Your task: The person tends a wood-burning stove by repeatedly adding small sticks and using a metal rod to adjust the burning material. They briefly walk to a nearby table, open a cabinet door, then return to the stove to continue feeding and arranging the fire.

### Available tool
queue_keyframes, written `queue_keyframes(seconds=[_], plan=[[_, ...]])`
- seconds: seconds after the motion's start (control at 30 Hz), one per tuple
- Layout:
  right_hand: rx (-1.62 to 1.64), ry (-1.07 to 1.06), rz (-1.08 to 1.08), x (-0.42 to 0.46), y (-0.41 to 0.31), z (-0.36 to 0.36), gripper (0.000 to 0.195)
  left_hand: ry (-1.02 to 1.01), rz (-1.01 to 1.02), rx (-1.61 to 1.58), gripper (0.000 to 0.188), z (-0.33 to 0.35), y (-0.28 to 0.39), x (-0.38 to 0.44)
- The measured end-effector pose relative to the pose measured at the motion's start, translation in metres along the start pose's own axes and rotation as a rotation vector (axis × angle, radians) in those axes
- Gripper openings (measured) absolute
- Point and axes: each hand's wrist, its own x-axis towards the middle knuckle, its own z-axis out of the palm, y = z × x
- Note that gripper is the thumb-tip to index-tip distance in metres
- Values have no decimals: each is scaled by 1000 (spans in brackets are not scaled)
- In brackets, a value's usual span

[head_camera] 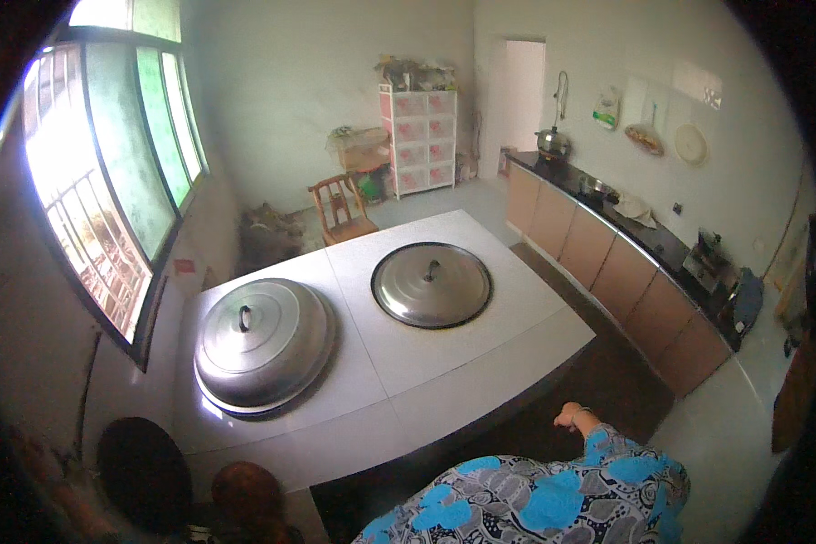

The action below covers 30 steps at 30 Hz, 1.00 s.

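My right hand (571,415) hangs in a blue, grey and black patterned sleeve, off the near right side of a white-tiled cooking stove (442,401), apart from it. Its fingers look curled; whether anything is in them is too small to tell. My left hand is out of view. On the stove's left part sits a tall domed metal lid (272,360) with a loop handle. A flatter round metal lid (415,292) covers a dark-rimmed round opening farther right. What lies under both lids is hidden.
A dark counter (642,241) over brown cabinets runs along the right wall, bearing a lidded pot (553,143) and a metal basin (595,189). A wooden chair (343,207) stands behind the stove. Below left are a dark round object (144,476) and a reddish-brown one (248,500).
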Motion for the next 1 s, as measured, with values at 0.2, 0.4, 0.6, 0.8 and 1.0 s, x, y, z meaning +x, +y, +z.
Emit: queue_keyframes(seconds=[0.2,0.4,0.6,0.8,1.0], plan=[[30,-99,-33,-8,-14,13,36,11,-16,-71,27,-15,5,-9],[146,-173,4,-29,13,-1,36,60,-38,-328,26,-11,24,-60],[441,-156,70,-9,28,76,34,-200,-60,-673,24,75,28,-161],[306,-306,59,18,73,152,34,-639,-61,-551,21,265,68,-365],[130,-34,-128,74,121,201,38,-889,251,-443,22,386,156,-452]])
